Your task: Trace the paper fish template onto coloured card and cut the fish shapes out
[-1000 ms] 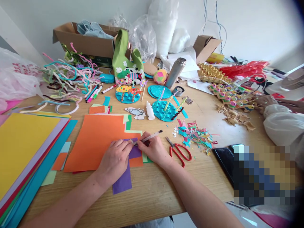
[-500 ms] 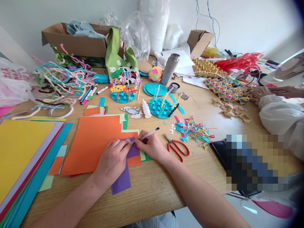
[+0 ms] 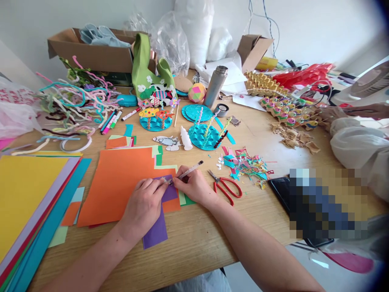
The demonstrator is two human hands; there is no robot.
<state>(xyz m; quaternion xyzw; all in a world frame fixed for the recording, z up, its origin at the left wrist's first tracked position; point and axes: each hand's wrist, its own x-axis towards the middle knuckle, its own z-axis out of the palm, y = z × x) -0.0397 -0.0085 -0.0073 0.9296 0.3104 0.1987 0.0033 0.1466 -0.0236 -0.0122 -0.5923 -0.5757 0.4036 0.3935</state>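
My right hand [image 3: 193, 187] grips a slim pen [image 3: 191, 170], its tip low over purple paper [image 3: 156, 231]. My left hand [image 3: 145, 202] lies on the purple paper with its fingers together, the fingertips at a small pale piece [image 3: 165, 181] beside the pen tip. What that piece is stays too small to tell. Under the purple paper is an orange sheet [image 3: 118, 182]. Red-handled scissors [image 3: 226, 187] lie right of my right hand. Beyond my hands are a grey paper fish [image 3: 166, 140] and a white bottle [image 3: 186, 138].
Coloured sheets [image 3: 30, 190] lie at the left, pipe cleaners [image 3: 75, 101] behind them. A steel flask [image 3: 216, 86] stands near blue discs [image 3: 197, 112]. Paper scraps [image 3: 247, 164] and a black phone [image 3: 281, 190] are to the right. Another person's hand [image 3: 331, 115] is at the far right.
The view has shifted slightly, so the background sits a little further left. Both hands keep nearly the same pose on the purple paper.
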